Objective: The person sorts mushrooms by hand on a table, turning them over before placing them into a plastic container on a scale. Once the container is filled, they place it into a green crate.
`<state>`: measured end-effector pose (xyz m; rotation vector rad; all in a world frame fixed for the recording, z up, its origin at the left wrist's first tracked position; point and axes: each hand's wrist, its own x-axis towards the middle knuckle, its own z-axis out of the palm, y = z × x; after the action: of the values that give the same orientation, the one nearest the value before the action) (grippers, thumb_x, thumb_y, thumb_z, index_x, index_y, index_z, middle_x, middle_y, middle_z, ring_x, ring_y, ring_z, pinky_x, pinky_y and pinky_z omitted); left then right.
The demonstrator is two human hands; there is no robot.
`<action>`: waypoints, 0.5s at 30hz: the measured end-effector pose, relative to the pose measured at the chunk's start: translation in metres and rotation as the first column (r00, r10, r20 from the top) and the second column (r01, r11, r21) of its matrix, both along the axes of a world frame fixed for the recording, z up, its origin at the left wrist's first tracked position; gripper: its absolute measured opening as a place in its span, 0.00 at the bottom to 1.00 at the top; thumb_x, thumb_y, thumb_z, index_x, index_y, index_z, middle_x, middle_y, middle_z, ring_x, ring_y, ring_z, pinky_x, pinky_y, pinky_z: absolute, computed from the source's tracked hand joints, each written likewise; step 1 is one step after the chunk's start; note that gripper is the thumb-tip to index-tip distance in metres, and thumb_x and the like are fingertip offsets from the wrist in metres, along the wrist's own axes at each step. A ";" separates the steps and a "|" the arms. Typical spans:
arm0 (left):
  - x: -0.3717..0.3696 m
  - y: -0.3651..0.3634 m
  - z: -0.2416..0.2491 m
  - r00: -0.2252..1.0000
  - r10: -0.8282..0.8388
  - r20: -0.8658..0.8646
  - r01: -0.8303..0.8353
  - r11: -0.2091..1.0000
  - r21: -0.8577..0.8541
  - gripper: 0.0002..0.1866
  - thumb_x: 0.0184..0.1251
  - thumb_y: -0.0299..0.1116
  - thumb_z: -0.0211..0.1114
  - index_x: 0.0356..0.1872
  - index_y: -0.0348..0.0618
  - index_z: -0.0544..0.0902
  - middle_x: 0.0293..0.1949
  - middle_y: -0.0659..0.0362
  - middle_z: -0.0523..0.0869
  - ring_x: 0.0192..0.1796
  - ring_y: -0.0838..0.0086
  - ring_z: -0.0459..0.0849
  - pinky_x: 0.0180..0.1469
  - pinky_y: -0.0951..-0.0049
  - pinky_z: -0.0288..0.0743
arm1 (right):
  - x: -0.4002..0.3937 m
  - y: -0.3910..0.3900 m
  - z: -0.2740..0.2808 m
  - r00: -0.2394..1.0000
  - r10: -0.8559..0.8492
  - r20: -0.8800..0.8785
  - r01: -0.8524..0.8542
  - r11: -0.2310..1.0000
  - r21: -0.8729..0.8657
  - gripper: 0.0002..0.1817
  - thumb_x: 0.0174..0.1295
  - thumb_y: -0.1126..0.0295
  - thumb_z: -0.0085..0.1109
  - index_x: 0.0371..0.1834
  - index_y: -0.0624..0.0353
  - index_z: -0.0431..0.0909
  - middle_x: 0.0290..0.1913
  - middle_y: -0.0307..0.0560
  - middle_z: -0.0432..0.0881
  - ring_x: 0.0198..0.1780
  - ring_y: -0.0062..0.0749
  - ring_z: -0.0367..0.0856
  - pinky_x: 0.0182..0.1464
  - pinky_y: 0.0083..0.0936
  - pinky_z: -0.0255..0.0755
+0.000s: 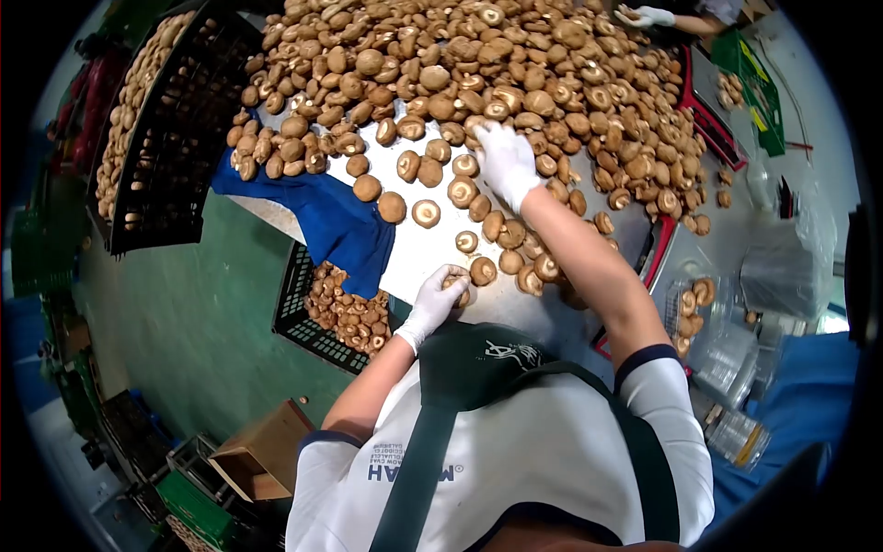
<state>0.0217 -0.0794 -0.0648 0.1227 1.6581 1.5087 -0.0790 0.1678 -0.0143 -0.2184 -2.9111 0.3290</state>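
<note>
My left hand, in a white glove, is closed on a brown mushroom at the near edge of the table. Its fingers partly cover the cap. My right hand, gloved too, reaches forward to the near side of a large mushroom heap. Its fingers are apart and touch the mushrooms there; no mushroom shows clearly gripped. Loose mushrooms lie between my hands, some cap up and some stem up, such as one with a pale underside.
A black crate of mushrooms stands at the left. Another crate sits below a blue cloth. Clear plastic trays and a red-edged scale are at the right. A co-worker's gloved hand is at the far side.
</note>
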 end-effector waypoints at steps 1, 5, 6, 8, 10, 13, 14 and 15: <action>-0.004 -0.001 -0.002 0.998 0.055 0.010 -0.055 0.997 0.046 0.11 0.71 0.35 0.62 0.43 0.37 0.81 0.36 0.62 0.84 0.39 0.80 0.78 0.47 0.78 0.73 | -0.016 0.007 -0.010 1.000 0.006 -0.011 -0.005 1.000 0.019 0.18 0.62 0.70 0.56 0.56 0.52 0.78 0.52 0.48 0.78 0.52 0.43 0.78 0.52 0.39 0.73; -0.017 0.000 -0.005 0.939 0.260 0.225 -0.302 0.936 0.178 0.09 0.73 0.34 0.57 0.41 0.39 0.80 0.34 0.62 0.81 0.35 0.81 0.76 0.42 0.81 0.73 | -0.033 0.018 -0.014 0.998 0.025 0.049 -0.021 0.997 -0.081 0.21 0.59 0.77 0.56 0.57 0.50 0.77 0.52 0.51 0.77 0.51 0.46 0.79 0.51 0.40 0.74; -0.019 0.005 -0.004 0.890 0.302 0.343 -0.390 0.893 0.225 0.08 0.74 0.34 0.57 0.41 0.40 0.80 0.34 0.61 0.81 0.34 0.80 0.77 0.41 0.79 0.74 | -0.029 0.022 -0.015 0.999 0.015 0.036 -0.010 0.991 -0.134 0.20 0.60 0.76 0.56 0.57 0.51 0.77 0.52 0.52 0.76 0.51 0.49 0.79 0.53 0.41 0.74; -0.022 0.010 0.004 0.809 0.316 0.496 -0.449 0.876 0.174 0.10 0.74 0.38 0.56 0.43 0.43 0.79 0.36 0.59 0.82 0.38 0.74 0.82 0.41 0.72 0.80 | -0.016 0.028 -0.014 0.998 -0.009 -0.065 -0.013 0.947 -0.322 0.18 0.62 0.76 0.56 0.56 0.52 0.77 0.52 0.52 0.76 0.51 0.51 0.78 0.54 0.40 0.74; -0.029 0.015 0.005 0.798 0.248 0.549 -0.426 0.877 0.223 0.13 0.75 0.42 0.54 0.46 0.43 0.77 0.37 0.56 0.83 0.41 0.69 0.84 0.43 0.66 0.81 | -0.013 0.035 -0.019 0.986 -0.095 -0.140 0.020 0.887 -0.461 0.11 0.63 0.76 0.56 0.48 0.58 0.81 0.48 0.52 0.78 0.50 0.49 0.79 0.54 0.36 0.73; -0.034 0.023 0.011 0.810 0.248 0.531 -0.438 0.859 0.266 0.12 0.72 0.37 0.54 0.49 0.44 0.77 0.43 0.57 0.82 0.46 0.69 0.83 0.49 0.64 0.81 | 0.002 0.037 -0.024 0.977 -0.114 -0.183 0.005 0.860 -0.511 0.10 0.63 0.78 0.53 0.43 0.59 0.83 0.44 0.53 0.80 0.49 0.47 0.80 0.54 0.36 0.73; -0.033 0.022 0.012 0.818 0.237 0.524 -0.428 0.860 0.278 0.12 0.71 0.36 0.55 0.50 0.44 0.77 0.45 0.57 0.82 0.47 0.70 0.83 0.50 0.64 0.81 | 0.005 0.040 -0.029 0.989 -0.052 -0.138 -0.025 0.863 -0.504 0.12 0.62 0.74 0.54 0.48 0.58 0.81 0.52 0.54 0.78 0.53 0.49 0.78 0.58 0.38 0.71; -0.035 0.022 0.012 0.814 0.205 0.543 -0.411 0.865 0.288 0.13 0.69 0.32 0.54 0.52 0.44 0.76 0.47 0.57 0.82 0.51 0.70 0.82 0.54 0.64 0.79 | 0.007 0.032 -0.027 0.993 -0.048 -0.112 -0.006 0.899 -0.438 0.15 0.62 0.73 0.56 0.52 0.57 0.80 0.55 0.52 0.77 0.55 0.49 0.76 0.60 0.38 0.70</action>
<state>-0.0137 -0.0577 -0.0530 -0.3258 0.9720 1.9201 -0.0716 0.2002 -0.0408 -0.2845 -2.6734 0.9614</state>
